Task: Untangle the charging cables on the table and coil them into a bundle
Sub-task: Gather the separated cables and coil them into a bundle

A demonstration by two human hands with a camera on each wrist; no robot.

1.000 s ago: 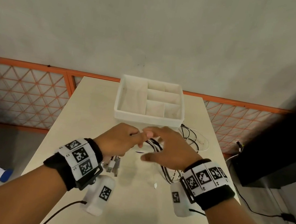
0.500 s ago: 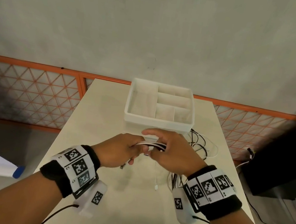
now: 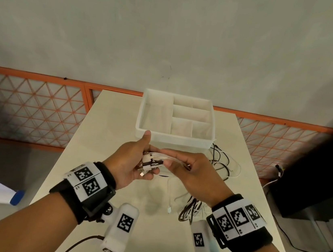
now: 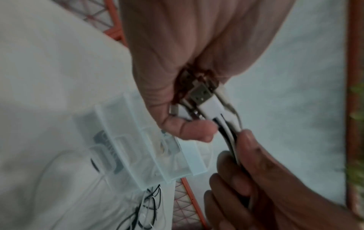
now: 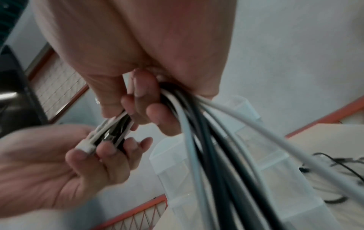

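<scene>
Several white and black charging cables [image 3: 190, 209] are held together above the beige table [image 3: 104, 139]. My left hand [image 3: 145, 161] grips their USB plug ends [image 3: 150, 163], thumb pointing up; the plugs [image 4: 204, 99] lie side by side against the palm. Just to the right, my right hand [image 3: 170, 162] curls its fingers [image 5: 141, 96] round the gathered cables [image 5: 197, 140], which hang from it down to the table. More cable loops [image 3: 223, 165] lie loose on the table at the right. How the strands cross inside the fists is hidden.
A white divided tray [image 3: 142, 112] stands at the table's far end, just beyond my hands. An orange mesh fence [image 3: 26, 107] runs behind the table. A dark cabinet [image 3: 324, 178] stands to the right, with cords on the floor.
Both hands have lifted off the table with the cables. The left hand turned thumb-up with the plug ends in it, and the right hand closed round the strands beside it.
</scene>
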